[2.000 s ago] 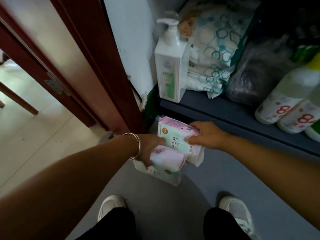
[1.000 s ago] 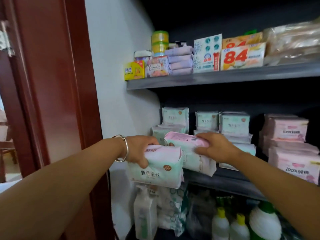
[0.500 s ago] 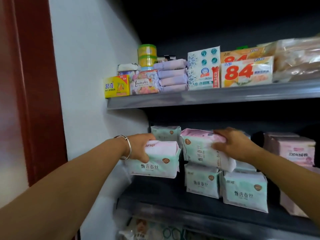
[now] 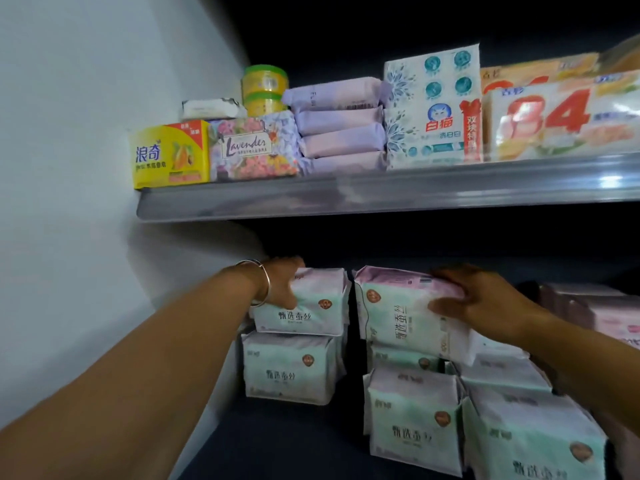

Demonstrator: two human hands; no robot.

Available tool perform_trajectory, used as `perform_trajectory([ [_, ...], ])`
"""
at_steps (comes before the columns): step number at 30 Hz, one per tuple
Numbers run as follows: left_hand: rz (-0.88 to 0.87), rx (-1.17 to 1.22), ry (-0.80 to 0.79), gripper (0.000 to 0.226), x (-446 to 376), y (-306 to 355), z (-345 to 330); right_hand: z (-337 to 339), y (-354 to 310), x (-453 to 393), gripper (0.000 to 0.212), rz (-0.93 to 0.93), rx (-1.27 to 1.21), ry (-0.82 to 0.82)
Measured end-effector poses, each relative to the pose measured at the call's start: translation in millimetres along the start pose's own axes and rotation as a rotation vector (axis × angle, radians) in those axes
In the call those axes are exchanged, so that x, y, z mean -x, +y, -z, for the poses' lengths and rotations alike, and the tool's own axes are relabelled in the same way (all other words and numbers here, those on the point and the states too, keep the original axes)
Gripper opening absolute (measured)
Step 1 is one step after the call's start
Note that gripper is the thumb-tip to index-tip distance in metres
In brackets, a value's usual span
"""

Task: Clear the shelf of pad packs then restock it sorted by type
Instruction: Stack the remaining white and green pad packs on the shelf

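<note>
1. Left hand [image 4: 281, 286], bracelet on wrist, grips the top-left mint pad pack [image 4: 304, 301] by its left end; pack sits on another mint pack [image 4: 291, 367] at the shelf's left.
2. Right hand [image 4: 481, 301] w/ fingers curled over the top of a second mint pad pack [image 4: 398, 311], thumb on its front; pack lies tilted atop the middle stack [image 4: 414, 415].
3. Pink packs [image 4: 609, 313] at far right, same shelf.
4. Upper shelf [image 4: 346, 194]: yellow soap box [image 4: 169, 154], Lavender box [image 4: 254, 147], purple packs [image 4: 341, 124].
</note>
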State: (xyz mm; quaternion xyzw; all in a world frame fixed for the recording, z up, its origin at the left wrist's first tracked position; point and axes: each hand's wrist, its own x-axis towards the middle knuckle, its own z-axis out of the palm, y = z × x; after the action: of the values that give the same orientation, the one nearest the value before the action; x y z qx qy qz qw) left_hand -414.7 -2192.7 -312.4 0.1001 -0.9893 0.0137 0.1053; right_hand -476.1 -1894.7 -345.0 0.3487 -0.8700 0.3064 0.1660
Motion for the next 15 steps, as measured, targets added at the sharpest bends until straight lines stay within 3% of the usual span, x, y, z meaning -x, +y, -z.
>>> perform_trajectory([
  [15, 0.021, -0.070, -0.019, 0.074, -51.2, -11.4, -20.9, -14.0, 13.7, -20.4, 0.052, -0.045, -0.123, 0.026],
])
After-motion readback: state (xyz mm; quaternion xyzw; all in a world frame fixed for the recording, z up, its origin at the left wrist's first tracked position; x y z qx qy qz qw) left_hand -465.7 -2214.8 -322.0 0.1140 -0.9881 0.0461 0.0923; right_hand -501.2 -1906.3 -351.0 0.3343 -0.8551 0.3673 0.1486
